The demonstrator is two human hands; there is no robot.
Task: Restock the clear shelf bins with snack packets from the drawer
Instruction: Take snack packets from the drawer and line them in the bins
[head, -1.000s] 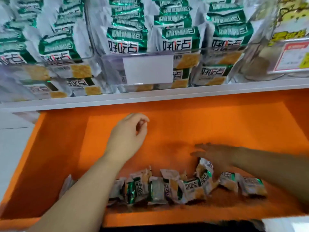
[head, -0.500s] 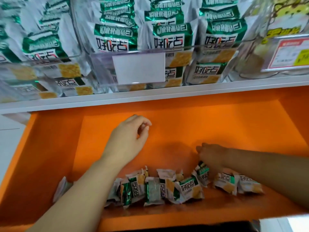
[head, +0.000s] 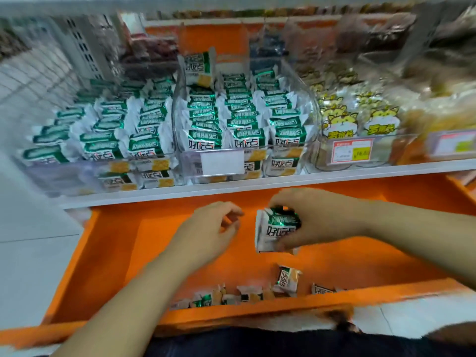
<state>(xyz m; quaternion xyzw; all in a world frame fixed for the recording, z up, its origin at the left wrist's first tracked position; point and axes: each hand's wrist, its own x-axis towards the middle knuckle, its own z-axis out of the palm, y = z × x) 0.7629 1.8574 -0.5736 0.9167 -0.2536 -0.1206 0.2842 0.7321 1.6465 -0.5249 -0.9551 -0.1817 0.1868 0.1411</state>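
Note:
My right hand (head: pixel 316 217) grips a green-and-white snack packet (head: pixel 273 233), held up above the middle of the open orange drawer (head: pixel 108 253). My left hand (head: pixel 208 233) hovers just left of the packet with fingers loosely curled and nothing in it. Several more packets (head: pixel 244 296) lie along the drawer's front edge, one of them (head: pixel 287 279) standing tilted. On the white shelf above, two clear bins, the middle bin (head: pixel 221 164) and the left bin (head: pixel 64 173), hold rows of the same packets.
To the right on the shelf, a clear bin with yellow cartoon-print bags (head: pixel 360 122) carries a red price tag (head: pixel 351 150). The white shelf edge (head: pixel 180 191) runs just above the drawer. Grey floor tiles (head: pixel 33 228) lie to the left. Higher shelves are blurred.
My right hand took hold of a packet from the drawer's front row and lifted it above the drawer. The view swung upward, showing the bins from above. My left hand stayed near the middle.

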